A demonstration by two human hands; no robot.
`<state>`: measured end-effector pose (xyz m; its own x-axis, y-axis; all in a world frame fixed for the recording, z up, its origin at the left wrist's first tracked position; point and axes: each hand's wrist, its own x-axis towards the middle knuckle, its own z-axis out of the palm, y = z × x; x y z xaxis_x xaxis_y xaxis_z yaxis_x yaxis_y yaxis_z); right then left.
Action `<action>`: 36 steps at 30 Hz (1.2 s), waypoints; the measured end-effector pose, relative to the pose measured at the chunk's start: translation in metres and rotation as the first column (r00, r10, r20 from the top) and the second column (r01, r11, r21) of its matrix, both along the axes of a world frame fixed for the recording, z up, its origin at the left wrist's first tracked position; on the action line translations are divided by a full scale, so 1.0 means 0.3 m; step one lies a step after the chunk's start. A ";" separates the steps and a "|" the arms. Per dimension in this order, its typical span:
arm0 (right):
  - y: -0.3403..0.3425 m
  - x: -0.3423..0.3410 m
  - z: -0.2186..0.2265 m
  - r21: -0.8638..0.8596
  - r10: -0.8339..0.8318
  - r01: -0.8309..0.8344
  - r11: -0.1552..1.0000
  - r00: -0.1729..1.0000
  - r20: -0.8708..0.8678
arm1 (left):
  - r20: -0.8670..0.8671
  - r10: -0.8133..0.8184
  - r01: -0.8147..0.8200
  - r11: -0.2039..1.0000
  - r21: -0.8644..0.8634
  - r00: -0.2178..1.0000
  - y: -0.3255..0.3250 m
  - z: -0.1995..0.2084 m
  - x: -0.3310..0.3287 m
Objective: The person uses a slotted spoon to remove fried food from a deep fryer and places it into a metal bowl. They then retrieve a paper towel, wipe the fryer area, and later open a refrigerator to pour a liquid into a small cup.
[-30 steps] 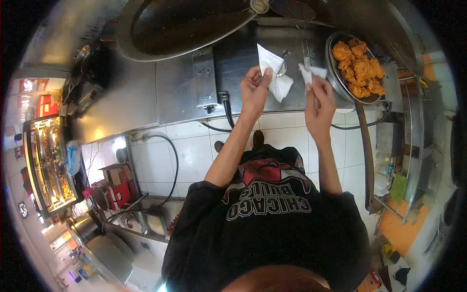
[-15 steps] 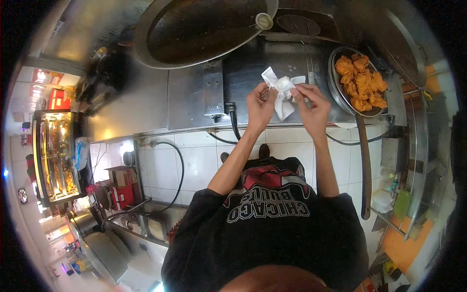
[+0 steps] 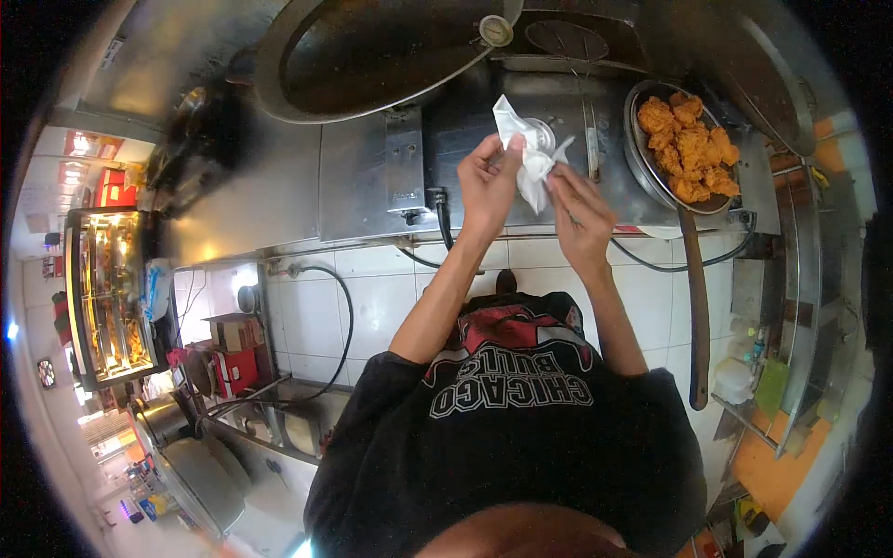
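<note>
A crumpled white sheet, tissue or thin plastic [image 3: 532,160], is held over the steel counter. I cannot make out its exact kind. A pale rounded shape shows at its upper right side, partly hidden by the folds. My left hand [image 3: 487,184] is closed on the sheet's left side, thumb pressed against it. On the lower right, my right hand [image 3: 583,214] is closed with its fingertips pinching the sheet. Loose corners stick out above and below the hands.
Fried chicken pieces [image 3: 689,149] fill a long-handled strainer [image 3: 692,288] resting on a metal bowl at the right. A large wok [image 3: 288,110] with a dial thermometer [image 3: 496,31] stands at the back. A metal control box [image 3: 406,167] and a lit food cabinet [image 3: 110,298] are to the left.
Both hands have shifted slightly left with the white sheet. The sheet has turned, and my right hand has moved lower, its palm tilting. The pale rounded shape now sits at the upper right.
</note>
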<state>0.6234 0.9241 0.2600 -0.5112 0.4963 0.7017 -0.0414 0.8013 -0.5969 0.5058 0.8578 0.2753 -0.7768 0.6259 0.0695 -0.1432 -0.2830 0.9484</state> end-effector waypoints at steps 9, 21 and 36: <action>-0.029 -0.006 0.098 -0.106 -0.153 0.140 0.985 0.980 -0.128 | -0.101 -0.021 0.017 0.999 -0.040 0.995 -0.034 -0.021 0.013; -0.052 -0.055 0.146 -0.502 -0.041 -0.019 0.865 0.993 -0.109 | -0.326 0.023 -0.013 0.999 0.033 0.945 -0.072 -0.013 0.007; -0.034 0.050 0.040 -0.800 -0.115 -0.579 0.157 0.794 -0.597 | -0.177 0.321 -0.340 0.936 -0.087 0.930 -0.225 0.073 0.033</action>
<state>0.6385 0.9139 0.2722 -0.5629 0.8249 -0.0509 -0.6078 -0.4550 -0.6508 0.5156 0.7904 0.2973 -0.9258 0.3467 0.1506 0.0932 -0.1769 0.9798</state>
